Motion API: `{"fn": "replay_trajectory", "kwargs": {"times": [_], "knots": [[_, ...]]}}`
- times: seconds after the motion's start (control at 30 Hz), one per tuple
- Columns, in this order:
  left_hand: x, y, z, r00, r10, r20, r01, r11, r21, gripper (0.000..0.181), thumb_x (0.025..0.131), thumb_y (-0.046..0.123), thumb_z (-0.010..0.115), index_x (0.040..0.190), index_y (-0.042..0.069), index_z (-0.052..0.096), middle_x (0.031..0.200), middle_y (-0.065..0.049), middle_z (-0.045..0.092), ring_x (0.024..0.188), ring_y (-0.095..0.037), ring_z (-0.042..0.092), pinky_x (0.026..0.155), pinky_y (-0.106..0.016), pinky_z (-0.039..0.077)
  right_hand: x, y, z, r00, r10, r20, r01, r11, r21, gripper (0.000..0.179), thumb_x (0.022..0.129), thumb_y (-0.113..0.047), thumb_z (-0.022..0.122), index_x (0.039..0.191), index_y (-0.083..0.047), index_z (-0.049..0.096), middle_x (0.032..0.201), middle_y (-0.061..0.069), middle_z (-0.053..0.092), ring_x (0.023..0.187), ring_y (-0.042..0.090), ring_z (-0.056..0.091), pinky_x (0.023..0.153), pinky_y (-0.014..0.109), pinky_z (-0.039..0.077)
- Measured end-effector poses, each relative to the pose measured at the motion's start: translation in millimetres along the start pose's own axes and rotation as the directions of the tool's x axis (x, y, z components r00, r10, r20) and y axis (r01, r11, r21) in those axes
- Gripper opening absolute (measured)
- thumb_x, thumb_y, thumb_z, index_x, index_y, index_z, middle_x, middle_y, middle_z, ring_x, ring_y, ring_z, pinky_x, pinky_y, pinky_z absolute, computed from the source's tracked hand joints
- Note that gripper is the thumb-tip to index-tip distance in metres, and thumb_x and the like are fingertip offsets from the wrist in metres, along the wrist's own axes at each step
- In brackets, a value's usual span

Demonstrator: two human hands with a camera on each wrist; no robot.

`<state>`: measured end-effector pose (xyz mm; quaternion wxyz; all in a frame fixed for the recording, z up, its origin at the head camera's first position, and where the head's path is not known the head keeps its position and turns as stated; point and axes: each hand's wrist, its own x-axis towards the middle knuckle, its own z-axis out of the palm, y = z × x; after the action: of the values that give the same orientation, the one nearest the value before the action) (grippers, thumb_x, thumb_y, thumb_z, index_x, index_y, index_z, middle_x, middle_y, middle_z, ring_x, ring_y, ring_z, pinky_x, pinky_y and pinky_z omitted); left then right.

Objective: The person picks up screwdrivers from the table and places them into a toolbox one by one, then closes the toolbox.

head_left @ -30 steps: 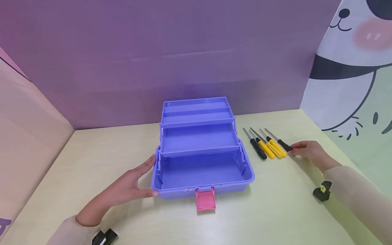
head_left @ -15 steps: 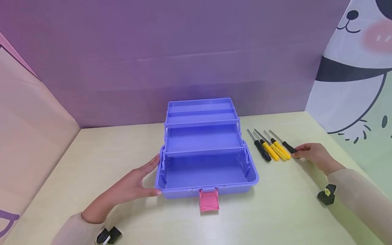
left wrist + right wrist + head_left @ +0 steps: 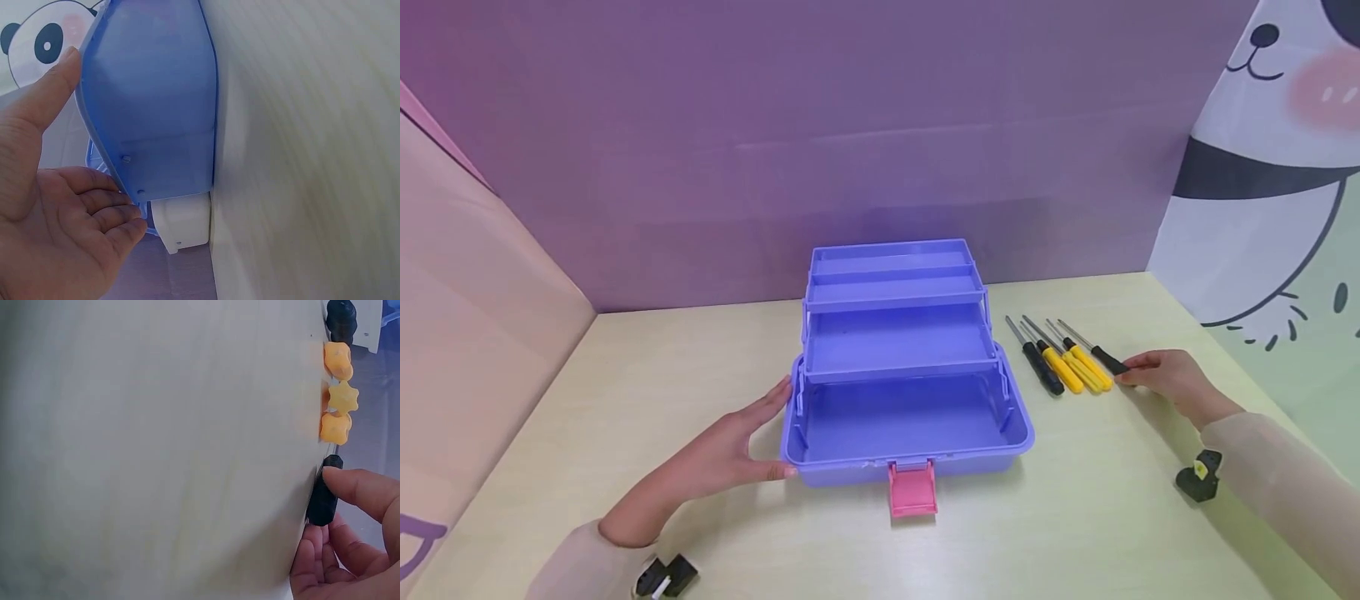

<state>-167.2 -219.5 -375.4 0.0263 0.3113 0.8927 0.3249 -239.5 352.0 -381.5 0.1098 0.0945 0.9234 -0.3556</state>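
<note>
A purple toolbox (image 3: 842, 476) stands unfolded, its two stepped trays raised behind the bottom compartment and a pink latch (image 3: 913, 490) hanging at the front. My left hand (image 3: 722, 457) rests against its left end, thumb near the front corner and fingers farther back. In the left wrist view the thumb touches the box's rim (image 3: 94, 125) and the fingers bend loosely by its other corner. To the right, my right hand (image 3: 1180, 382) pinches the handle end of a black-handled screwdriver (image 3: 1107, 360) lying on the table. Thumb and fingers sit either side of that handle (image 3: 323, 497) in the right wrist view.
Left of the pinched one lie several more screwdrivers, including yellow-handled ones (image 3: 1063, 372) and another black-handled screwdriver (image 3: 1043, 370), close beside the toolbox. The pale wooden table (image 3: 1000, 550) meets a purple backdrop (image 3: 715, 192) behind. A panda-printed panel (image 3: 1262, 242) stands at the right.
The head view has shifted slightly, so everything sits a little farther right in it than a second ago. Both hands keep their places on the toolbox and the screwdriver.
</note>
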Motion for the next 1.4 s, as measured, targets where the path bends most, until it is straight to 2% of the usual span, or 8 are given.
{"fn": "replay_trajectory", "kwargs": {"times": [0.3,0.47,0.6,0.8,0.9,1.2,1.3,1.4], "knots": [[0.1,-1.5,0.5,1.000,-0.007,0.007,0.007,1.000,-0.012,0.095,0.079,0.041,0.074,0.148,-0.001,0.022,0.155,-0.015,0.020,0.138,-0.036,0.026,0.106,-0.051,0.029,-1.3,1,-6,1.000,0.025,0.017,-0.025,0.999,0.034,0.059,0.089,-0.035,0.063,0.126,0.010,0.050,0.093,0.000,0.064,0.093,0.025,0.045,0.073,0.031,0.038],[0.2,-0.6,-0.1,1.000,-0.006,0.004,0.006,1.000,-0.008,0.095,0.079,0.041,0.074,0.147,-0.001,0.023,0.155,-0.015,0.020,0.138,-0.036,0.026,0.107,-0.048,0.029,-3.7,1,-11,0.999,0.042,0.030,-0.045,0.992,0.117,0.061,0.091,-0.032,0.062,0.130,0.013,0.045,0.087,-0.012,0.061,0.081,0.008,0.055,0.071,0.020,0.047],[1.2,-0.1,-1.0,1.000,-0.006,0.001,0.006,1.000,-0.001,0.095,0.079,0.041,0.074,0.147,-0.001,0.023,0.155,-0.015,0.020,0.138,-0.037,0.026,0.106,-0.050,0.029,-2.5,6,-12,0.999,0.035,0.028,-0.041,0.967,0.251,0.062,0.089,-0.031,0.066,0.130,0.012,0.046,0.083,-0.018,0.060,0.075,-0.003,0.059,0.070,0.013,0.052],[1.4,0.6,-1.3,1.000,-0.014,0.005,0.014,1.000,-0.002,0.095,0.079,0.040,0.074,0.148,0.001,0.022,0.155,-0.015,0.020,0.138,-0.037,0.026,0.106,-0.049,0.031,-5.5,12,-11,1.000,-0.006,0.012,0.000,0.891,0.455,0.011,0.085,-0.027,0.071,0.096,-0.024,0.068,0.079,-0.021,0.063,0.077,-0.005,0.062,0.073,0.014,0.053],[1.1,0.5,-0.5,1.000,-0.013,0.012,0.013,1.000,0.001,0.095,0.079,0.041,0.074,0.148,0.001,0.022,0.155,-0.015,0.020,0.137,-0.037,0.026,0.106,-0.048,0.031,-9.7,13,-10,0.999,-0.027,-0.017,0.032,0.853,0.520,0.012,0.085,-0.024,0.071,0.081,-0.034,0.067,0.079,-0.020,0.065,0.077,-0.005,0.064,0.073,0.014,0.053],[0.3,0.1,-0.4,1.000,-0.009,0.002,0.009,1.000,0.002,0.095,0.079,0.041,0.074,0.148,0.001,0.022,0.155,-0.015,0.020,0.138,-0.037,0.026,0.105,-0.052,0.030,-16.7,14,-12,0.995,-0.075,-0.069,0.101,0.607,0.789,0.021,0.085,-0.005,0.069,0.076,-0.023,0.074,0.076,-0.009,0.070,0.072,0.001,0.067,0.069,0.016,0.054],[0.1,-0.1,-0.1,1.000,-0.013,0.004,0.013,1.000,-0.004,0.095,0.079,0.041,0.074,0.148,0.001,0.023,0.155,-0.015,0.020,0.138,-0.037,0.026,0.105,-0.052,0.029,-18.2,14,-11,0.993,-0.095,-0.074,0.114,0.552,0.826,0.022,0.086,-0.002,0.067,0.077,-0.020,0.076,0.077,-0.007,0.071,0.073,0.003,0.068,0.070,0.017,0.055],[0.0,-0.7,0.5,1.000,-0.013,0.004,0.013,1.000,-0.006,0.095,0.079,0.041,0.074,0.148,0.000,0.023,0.154,-0.016,0.020,0.138,-0.037,0.026,0.105,-0.053,0.029,-20.1,13,-9,0.989,-0.115,-0.091,0.139,0.528,0.838,0.021,0.086,-0.001,0.066,0.079,-0.019,0.076,0.078,-0.006,0.072,0.074,0.004,0.069,0.071,0.017,0.055]]}}
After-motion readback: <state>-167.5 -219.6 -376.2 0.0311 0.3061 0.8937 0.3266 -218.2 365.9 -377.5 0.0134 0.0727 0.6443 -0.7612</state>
